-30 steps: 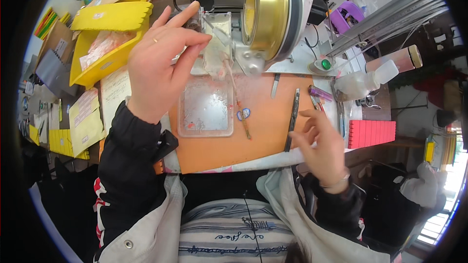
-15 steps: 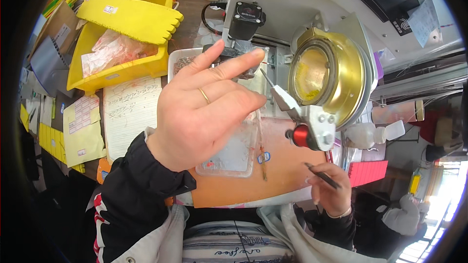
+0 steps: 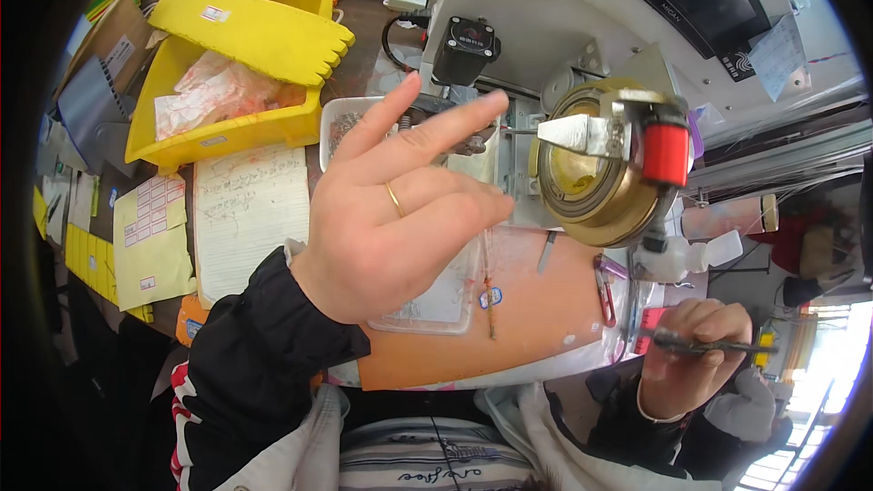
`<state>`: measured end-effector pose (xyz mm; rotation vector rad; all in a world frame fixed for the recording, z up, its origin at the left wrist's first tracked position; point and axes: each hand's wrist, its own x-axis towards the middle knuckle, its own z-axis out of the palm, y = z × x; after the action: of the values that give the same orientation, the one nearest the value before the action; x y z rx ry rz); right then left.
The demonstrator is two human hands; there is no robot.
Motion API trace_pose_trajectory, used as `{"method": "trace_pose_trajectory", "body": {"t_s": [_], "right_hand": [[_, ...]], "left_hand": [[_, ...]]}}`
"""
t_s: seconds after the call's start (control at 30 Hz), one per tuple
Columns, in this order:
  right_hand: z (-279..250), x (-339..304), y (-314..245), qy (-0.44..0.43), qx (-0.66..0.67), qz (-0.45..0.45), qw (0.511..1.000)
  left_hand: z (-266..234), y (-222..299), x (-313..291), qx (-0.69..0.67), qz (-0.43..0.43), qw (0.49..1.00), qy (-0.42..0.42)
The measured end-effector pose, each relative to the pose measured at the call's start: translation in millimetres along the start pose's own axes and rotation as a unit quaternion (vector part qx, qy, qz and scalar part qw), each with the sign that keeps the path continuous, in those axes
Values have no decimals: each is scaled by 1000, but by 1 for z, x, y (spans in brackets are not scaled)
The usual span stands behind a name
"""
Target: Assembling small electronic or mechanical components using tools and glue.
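My left hand (image 3: 405,205), wearing a ring, is raised over the bench with its fingers apart and I see nothing in it. Its index fingertip is nearest to a thin metal shaft (image 3: 518,131) of a winding-type machine. Right of it is a round brass-coloured wheel (image 3: 591,225), crossed by a metal arm (image 3: 582,135) with a red cylinder (image 3: 667,153). My right hand (image 3: 696,359), low at the right, is closed around a dark slender tool (image 3: 741,346), perhaps tweezers, slightly blurred. Under my left hand lies a clear plastic tray (image 3: 462,314), partly hidden.
At the left stands a yellow bin (image 3: 300,127) with crumpled plastic and a notched yellow foam board (image 3: 245,32) across it. A written notebook (image 3: 250,227) lies beside it. An orange mat (image 3: 536,318) covers the bench front. Small red-handled snips (image 3: 606,291) lie near its right edge.
The metal arm with the red cylinder has swung up and right across the wheel. My right hand has moved right with the dark tool, now held roughly level. My left hand has barely shifted.
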<state>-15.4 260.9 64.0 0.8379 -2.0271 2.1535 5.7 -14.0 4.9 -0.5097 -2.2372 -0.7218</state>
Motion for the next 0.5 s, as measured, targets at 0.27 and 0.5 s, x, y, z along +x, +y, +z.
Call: {"method": "trace_pose_trajectory", "body": {"t_s": [0.27,0.5], "right_hand": [[39,62,-14,-124,-410,-228,874],[55,69,27,-96,-380,-251,885]], "left_hand": [[4,1,-6,-18,6,999,43],[13,-4,-8,-94,20,993,71]]}}
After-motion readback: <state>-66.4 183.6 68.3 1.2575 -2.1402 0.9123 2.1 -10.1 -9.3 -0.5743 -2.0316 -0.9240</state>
